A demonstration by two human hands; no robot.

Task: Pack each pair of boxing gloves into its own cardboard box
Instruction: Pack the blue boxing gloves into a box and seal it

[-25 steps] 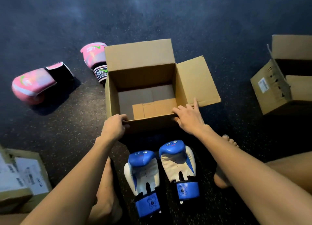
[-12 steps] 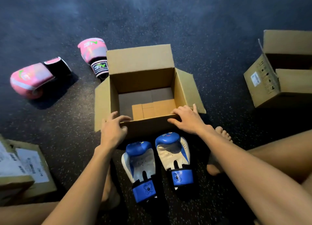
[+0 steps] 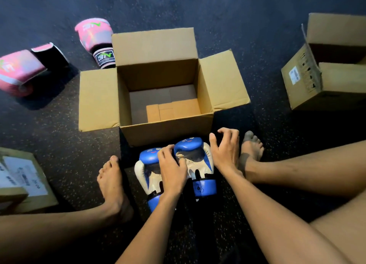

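My hands have left the box (image 3: 166, 133) rim | left hand (image 3: 172, 168) lies on blue gloves (image 3: 188, 144), grip unclear | right hand (image 3: 225, 150) spread beside them | gloves on floor, just before box

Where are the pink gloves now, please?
In the head view, upper left on the floor: one pink glove beside the middle box's far-left corner, the other farther left.

Left hand (image 3: 172, 171) and right hand (image 3: 225, 151) moved from box (image 3: 166, 134) to blue gloves (image 3: 189, 144).
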